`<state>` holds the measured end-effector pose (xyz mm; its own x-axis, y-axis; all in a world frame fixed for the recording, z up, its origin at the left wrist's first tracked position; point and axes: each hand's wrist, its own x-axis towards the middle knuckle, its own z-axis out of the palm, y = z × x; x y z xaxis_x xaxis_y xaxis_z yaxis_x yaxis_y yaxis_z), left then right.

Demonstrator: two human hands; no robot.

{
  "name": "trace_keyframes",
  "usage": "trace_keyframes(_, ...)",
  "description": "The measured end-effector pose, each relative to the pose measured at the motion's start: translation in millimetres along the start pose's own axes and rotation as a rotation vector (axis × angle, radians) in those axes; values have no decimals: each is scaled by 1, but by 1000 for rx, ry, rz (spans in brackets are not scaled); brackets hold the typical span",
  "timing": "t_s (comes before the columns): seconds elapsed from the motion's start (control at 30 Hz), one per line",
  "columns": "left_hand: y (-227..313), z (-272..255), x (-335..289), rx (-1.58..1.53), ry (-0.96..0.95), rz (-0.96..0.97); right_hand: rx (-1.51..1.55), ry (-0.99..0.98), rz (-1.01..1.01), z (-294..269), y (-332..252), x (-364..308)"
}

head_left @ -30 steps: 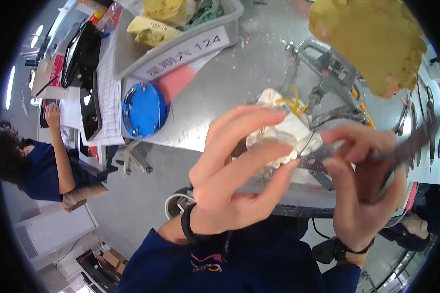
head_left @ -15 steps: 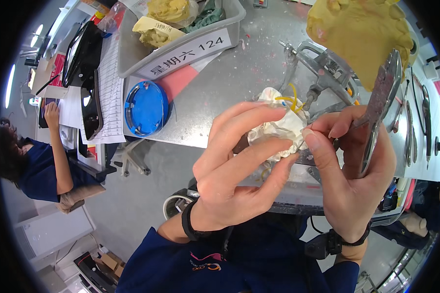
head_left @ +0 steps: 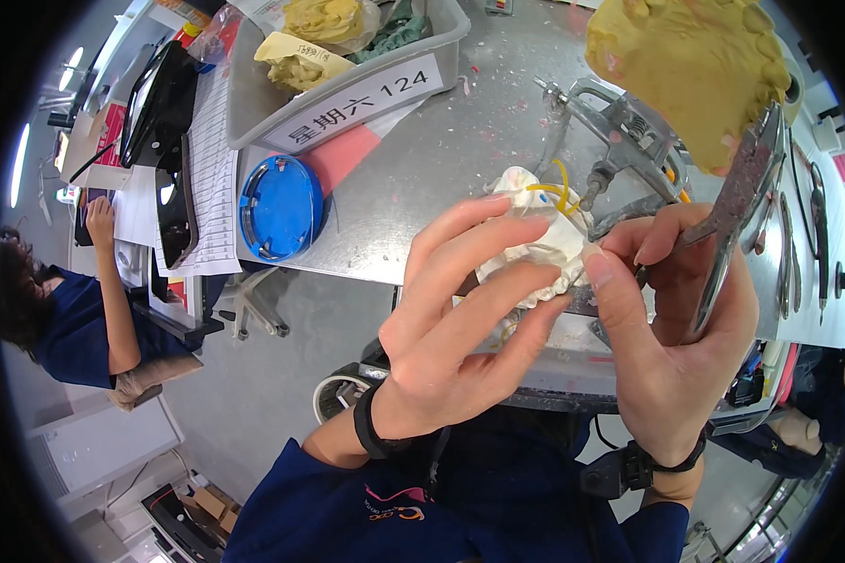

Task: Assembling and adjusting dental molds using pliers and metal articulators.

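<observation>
A white plaster dental model point(head_left: 552, 246) with thin yellow strands point(head_left: 563, 192) curving from its far side is at the bench edge. My left hand point(head_left: 460, 328) holds it from the left, fingers over its top and thumb at the near edge. From the right, my right hand point(head_left: 681, 324) has thumb and forefinger pinched at the model's right edge; anything tiny between those tips is hidden. Metal pliers point(head_left: 744, 202) rest in that same hand, jaws pointing up and away. Just beyond the model stands a metal articulator point(head_left: 620, 141).
A large yellow plaster model point(head_left: 681, 70) is at the far right. Blue round lid point(head_left: 282, 208) and grey bin point(head_left: 347, 113) of plaster pieces lie left. Hand tools point(head_left: 791, 253) line the right side. Another person point(head_left: 84, 310) sits at the far left.
The pliers have tilted slightly to the right with my right hand. The fingers of my left hand have shifted a little on the dental model, which stays nearly in place.
</observation>
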<state>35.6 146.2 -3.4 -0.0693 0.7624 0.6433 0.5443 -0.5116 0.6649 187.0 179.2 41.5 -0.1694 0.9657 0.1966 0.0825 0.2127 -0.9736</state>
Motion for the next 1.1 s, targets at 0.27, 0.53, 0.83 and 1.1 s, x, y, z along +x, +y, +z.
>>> trace_keyframes(0.27, -2, 0, -2, -50, 1, -5, -14, 6, -31, 1, 1, -1)
trace_keyframes(0.53, -3, 1, -2, -46, 2, -5, -31, -12, -47, 1, 2, -1)
trace_keyframes(0.83, -3, 1, -2, -28, 4, 14, 0, -4, -69, 1, 2, -1)
trace_keyframes(1.1, -5, 2, -1, -6, 34, 33, 12, 47, 21, 5, 0, -1)
